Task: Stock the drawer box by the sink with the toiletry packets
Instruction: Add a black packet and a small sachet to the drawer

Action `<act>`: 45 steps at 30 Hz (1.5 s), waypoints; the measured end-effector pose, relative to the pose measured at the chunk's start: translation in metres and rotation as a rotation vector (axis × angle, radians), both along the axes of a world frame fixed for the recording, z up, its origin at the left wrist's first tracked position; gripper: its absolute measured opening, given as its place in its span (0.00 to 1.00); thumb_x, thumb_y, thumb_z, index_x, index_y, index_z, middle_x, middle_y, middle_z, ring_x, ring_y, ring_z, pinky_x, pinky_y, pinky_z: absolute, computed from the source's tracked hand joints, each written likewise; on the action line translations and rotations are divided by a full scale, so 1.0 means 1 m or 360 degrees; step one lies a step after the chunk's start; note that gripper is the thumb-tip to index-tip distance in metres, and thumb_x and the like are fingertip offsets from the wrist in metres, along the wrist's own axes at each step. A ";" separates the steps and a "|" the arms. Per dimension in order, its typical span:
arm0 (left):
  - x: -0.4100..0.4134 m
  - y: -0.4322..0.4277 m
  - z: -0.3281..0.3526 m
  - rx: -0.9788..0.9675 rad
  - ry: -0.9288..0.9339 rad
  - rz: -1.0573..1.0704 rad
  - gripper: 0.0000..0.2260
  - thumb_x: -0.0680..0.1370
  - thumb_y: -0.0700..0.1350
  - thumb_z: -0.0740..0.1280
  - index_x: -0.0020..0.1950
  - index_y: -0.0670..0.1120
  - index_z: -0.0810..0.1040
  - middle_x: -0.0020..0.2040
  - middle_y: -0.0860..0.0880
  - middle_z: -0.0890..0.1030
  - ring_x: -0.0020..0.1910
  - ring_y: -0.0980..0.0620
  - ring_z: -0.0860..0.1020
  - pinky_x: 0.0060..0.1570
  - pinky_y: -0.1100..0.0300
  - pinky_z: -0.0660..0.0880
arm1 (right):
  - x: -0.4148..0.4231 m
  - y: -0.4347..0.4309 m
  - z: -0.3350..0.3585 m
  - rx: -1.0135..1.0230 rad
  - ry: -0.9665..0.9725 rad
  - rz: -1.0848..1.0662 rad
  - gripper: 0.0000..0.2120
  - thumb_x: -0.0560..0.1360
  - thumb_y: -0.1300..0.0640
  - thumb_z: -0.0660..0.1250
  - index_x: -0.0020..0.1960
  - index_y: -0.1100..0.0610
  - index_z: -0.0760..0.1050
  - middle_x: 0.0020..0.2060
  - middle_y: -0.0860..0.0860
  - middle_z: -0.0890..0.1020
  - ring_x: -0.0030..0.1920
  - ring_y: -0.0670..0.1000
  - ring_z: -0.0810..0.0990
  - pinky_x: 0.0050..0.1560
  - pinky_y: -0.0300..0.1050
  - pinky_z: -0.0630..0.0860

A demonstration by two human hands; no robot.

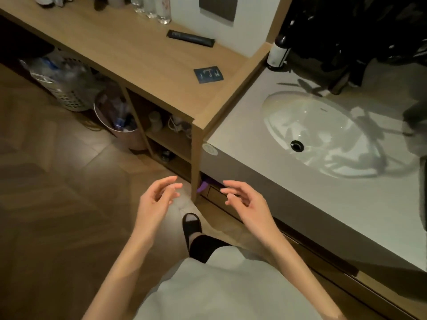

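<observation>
My left hand (157,199) and my right hand (245,199) hover empty in front of the vanity, fingers loosely spread. On the wooden counter (138,65) lie a long black packet (190,38) near the wall and a small dark square packet (209,74) near the counter's right end. Under the white sink counter (242,135), just beyond my right fingertips, sits a wooden drawer front (216,195) with something purple (203,186) at its left edge. No drawer box shows on the counters.
The oval basin (323,135) is set into the white counter. A dark bottle (278,53) stands at its back corner. Glass bottles (151,6) line the wall. Below the wooden counter are a laundry basket (62,82), a waste bin (122,125) and open shelves.
</observation>
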State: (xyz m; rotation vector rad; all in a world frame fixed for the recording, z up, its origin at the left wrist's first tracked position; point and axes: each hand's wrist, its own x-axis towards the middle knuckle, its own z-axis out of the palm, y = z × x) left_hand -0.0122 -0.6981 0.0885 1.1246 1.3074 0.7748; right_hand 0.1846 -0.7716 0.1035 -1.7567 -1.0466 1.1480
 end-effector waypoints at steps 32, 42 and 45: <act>0.108 0.689 -0.057 0.0650 0.0561 -0.0968 0.22 0.79 0.48 0.64 0.73 0.49 0.65 0.70 0.49 0.70 0.66 0.52 0.70 0.65 0.53 0.69 | 0.069 0.524 -0.065 -0.0374 -0.0487 -0.0876 0.21 0.76 0.56 0.67 0.68 0.50 0.69 0.61 0.50 0.75 0.61 0.51 0.74 0.59 0.46 0.73; 0.186 0.792 -0.131 0.1076 0.1249 -0.1454 0.32 0.77 0.55 0.65 0.76 0.47 0.58 0.76 0.44 0.61 0.75 0.43 0.57 0.73 0.39 0.55 | 0.097 0.557 -0.113 -0.0861 -0.0784 -0.0806 0.42 0.66 0.47 0.76 0.75 0.48 0.59 0.71 0.50 0.67 0.69 0.55 0.62 0.65 0.51 0.64; 0.192 0.798 -0.142 0.1177 0.1394 -0.1557 0.30 0.78 0.56 0.62 0.77 0.48 0.56 0.77 0.46 0.58 0.77 0.45 0.52 0.72 0.35 0.46 | 0.095 0.557 -0.118 -0.0855 -0.0783 -0.0878 0.43 0.65 0.49 0.78 0.74 0.47 0.60 0.73 0.49 0.63 0.72 0.55 0.59 0.69 0.56 0.62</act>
